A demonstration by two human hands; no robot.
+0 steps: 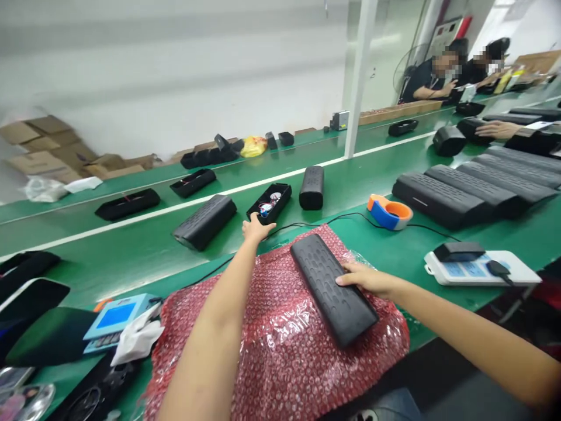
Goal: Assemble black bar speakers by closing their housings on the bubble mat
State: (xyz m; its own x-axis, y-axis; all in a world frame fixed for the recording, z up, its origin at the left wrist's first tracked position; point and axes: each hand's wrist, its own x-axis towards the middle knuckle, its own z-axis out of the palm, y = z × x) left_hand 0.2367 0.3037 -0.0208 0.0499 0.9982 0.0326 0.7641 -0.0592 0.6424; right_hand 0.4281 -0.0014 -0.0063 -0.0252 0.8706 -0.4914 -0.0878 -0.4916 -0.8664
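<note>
R hand (363, 277) grasping blk case (328, 285) by its edge, red bubble wrap (280, 345) below those fingers. L hand (258, 229) touching near end of open blk shell (280, 205); can't tell if gripped.

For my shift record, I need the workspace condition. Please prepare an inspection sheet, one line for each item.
Surface: green tabletop, partly covered by red bubble wrap.
Work items: textured black case over the wrap; open black housing showing wires and round parts.
Clutter: orange-and-blue ring-shaped object, crumpled white tissue.
Hands: right hand holds the case's side; left hand touches the housing's near end, grip unclear.
Cables: thin black cable beyond the wrap; black plug in white power strip.
Surroundings: cardboard boxes, far left; two people, far right; another person's hand, right.
</note>
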